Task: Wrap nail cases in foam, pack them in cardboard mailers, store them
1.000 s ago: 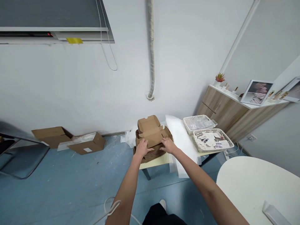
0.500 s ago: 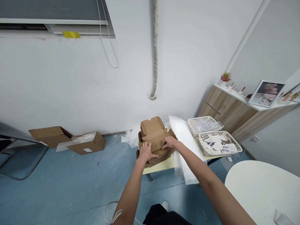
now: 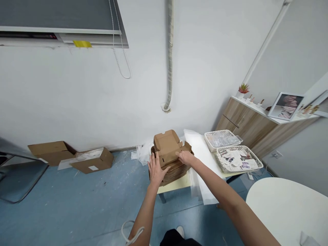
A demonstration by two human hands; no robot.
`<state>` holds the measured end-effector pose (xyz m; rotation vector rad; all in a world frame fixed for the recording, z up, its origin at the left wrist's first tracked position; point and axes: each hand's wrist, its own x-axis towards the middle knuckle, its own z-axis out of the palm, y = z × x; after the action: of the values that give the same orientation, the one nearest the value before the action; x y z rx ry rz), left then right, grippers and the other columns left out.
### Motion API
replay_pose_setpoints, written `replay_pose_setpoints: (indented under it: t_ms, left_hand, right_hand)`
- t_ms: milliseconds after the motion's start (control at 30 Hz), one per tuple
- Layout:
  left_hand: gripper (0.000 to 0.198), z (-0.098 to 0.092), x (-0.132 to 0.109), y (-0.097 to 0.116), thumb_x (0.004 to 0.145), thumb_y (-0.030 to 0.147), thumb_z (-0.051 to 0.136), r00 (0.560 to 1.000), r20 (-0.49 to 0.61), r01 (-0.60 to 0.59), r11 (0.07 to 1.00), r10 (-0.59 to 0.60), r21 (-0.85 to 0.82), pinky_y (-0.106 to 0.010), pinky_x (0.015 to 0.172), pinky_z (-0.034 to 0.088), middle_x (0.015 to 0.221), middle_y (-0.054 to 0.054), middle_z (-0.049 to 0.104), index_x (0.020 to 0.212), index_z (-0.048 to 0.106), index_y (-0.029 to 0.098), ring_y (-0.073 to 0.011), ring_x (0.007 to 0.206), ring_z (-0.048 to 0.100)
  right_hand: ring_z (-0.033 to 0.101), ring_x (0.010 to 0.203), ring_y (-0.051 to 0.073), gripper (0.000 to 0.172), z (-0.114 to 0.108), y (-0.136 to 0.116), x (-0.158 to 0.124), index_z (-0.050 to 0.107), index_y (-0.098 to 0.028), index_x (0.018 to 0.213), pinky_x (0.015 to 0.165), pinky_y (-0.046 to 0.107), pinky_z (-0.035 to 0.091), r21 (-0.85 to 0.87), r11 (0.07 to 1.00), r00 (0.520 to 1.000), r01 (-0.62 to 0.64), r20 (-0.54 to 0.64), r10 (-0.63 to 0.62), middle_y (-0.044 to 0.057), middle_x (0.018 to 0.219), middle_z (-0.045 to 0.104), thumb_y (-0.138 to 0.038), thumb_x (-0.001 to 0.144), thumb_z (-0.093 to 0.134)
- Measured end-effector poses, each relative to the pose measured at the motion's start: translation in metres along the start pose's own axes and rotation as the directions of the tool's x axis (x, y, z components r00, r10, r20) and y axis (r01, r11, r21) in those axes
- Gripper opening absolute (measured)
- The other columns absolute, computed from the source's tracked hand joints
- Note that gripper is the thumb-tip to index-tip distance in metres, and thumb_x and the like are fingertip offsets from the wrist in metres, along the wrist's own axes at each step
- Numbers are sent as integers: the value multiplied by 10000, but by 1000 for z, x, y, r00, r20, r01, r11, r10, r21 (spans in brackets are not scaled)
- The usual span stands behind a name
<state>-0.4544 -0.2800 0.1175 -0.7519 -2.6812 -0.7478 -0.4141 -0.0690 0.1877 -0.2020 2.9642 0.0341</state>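
Head view, person standing over a low surface, both arms reaching forward. Brown corrugated cardboard box [image 3: 166, 148], partly folded, lid flap standing up, sits on top of a stack of brown cardboard blanks [image 3: 170, 174], on a pale yellow surface [image 3: 174, 184]. Left hand [image 3: 156, 171] is just at the stack's front left, grip open, fingers spread, contact unclear. Right hand [image 3: 186, 158] rests on the box's front right flap; can't tell if that grip is closed on it. White foam sheet [image 3: 198, 160] lies right of the stack. Beyond it, white plastic basket of clear packets [image 3: 221, 140] and white plastic basket of printed cards [image 3: 238, 159]. Two brown cardboard boxes [image 3: 92, 162] lie on the blue floor [image 3: 77, 201] by the wall.
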Motion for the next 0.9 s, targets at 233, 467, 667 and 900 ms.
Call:
replay_pose_setpoints:
  t_ms: [233,467,667,900]
  left_hand:
    - [362,-29,23,-5,924,296,446,978,-153,-131,990,139,59,-686,1129,1,1456,-112,475,1244,608,244,-345,1454,201]
    - [317,-50,54,46,916,202,415,896,-217,-406,912,388,-48,-609,1175,110,1213,-60,678,1051,699,246,-290,1329,432]
    - [395,-27,46,155,926,193,389,846,-157,-531,828,509,-179,-602,1185,94,1266,-33,648,1221,636,280,-283,1365,381]
    - [379,9,-36,329,929,248,428,711,-115,-690,657,694,-305,-666,1156,17,1511,-49,407,1266,601,256,-330,1473,128]
  right_hand:
    - [664,807,168,244,-27,5,-10,524,-157,1043,1047,343,371,-147,983,949,115,-275,-152,68,861,704,-11,889,405]
    - [644,1034,178,237,-57,23,-73,587,-181,1053,1091,415,370,-110,988,830,112,-536,-154,104,1093,694,-63,933,419]
    - [605,1132,174,292,-66,58,-195,595,-181,1138,1113,429,356,-66,987,798,-147,-597,80,107,1193,667,-102,973,367]
    - [562,1208,190,338,-26,80,-399,592,-175,1199,1117,431,359,-1,846,701,-533,-561,441,122,1264,633,-92,972,356]
